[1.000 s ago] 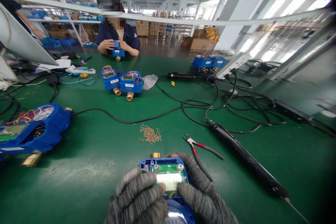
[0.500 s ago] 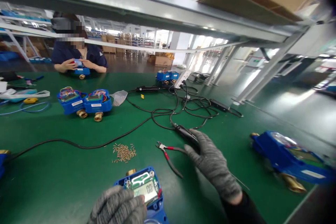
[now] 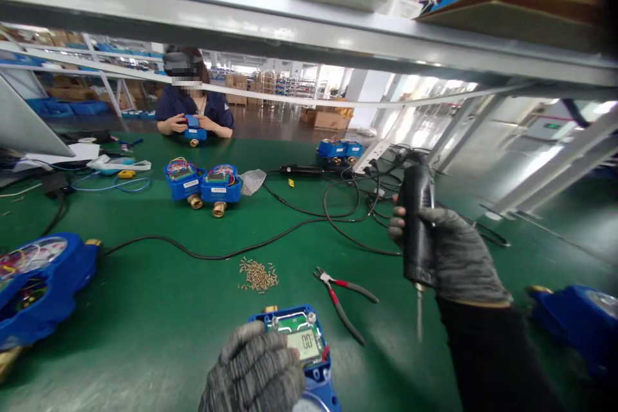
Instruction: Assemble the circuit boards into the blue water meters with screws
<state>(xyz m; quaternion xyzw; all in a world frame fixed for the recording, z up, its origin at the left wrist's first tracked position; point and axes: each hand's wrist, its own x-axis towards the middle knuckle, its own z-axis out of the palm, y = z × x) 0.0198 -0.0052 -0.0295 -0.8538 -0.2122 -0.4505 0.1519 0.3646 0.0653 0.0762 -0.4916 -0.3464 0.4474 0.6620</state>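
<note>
My right hand (image 3: 456,248), in a grey glove, grips a black electric screwdriver (image 3: 419,225) upright above the table, its thin bit pointing down. My left hand (image 3: 258,370), also gloved, rests on the left side of a blue meter (image 3: 321,370) with an LCD screen and exposed green board; its fingers are wrapped over the edge. Behind the meter lies a heap of small brass screws (image 3: 259,275). Pliers with red and black handles (image 3: 340,299) lie between the meter and the screwdriver.
Two blue meters (image 3: 203,183) stand at mid-left, others (image 3: 43,283) at far left, right (image 3: 579,322) and back. Black cables (image 3: 212,256) cross the green table (image 3: 159,309) toward a power strip (image 3: 371,158). A metal shelf (image 3: 270,26) spans above. A person sits opposite, holding a meter.
My right hand has lifted the screwdriver off the table and turned it upright. The view has swung, shifting most things rightward. My left hand stays on the meter.
</note>
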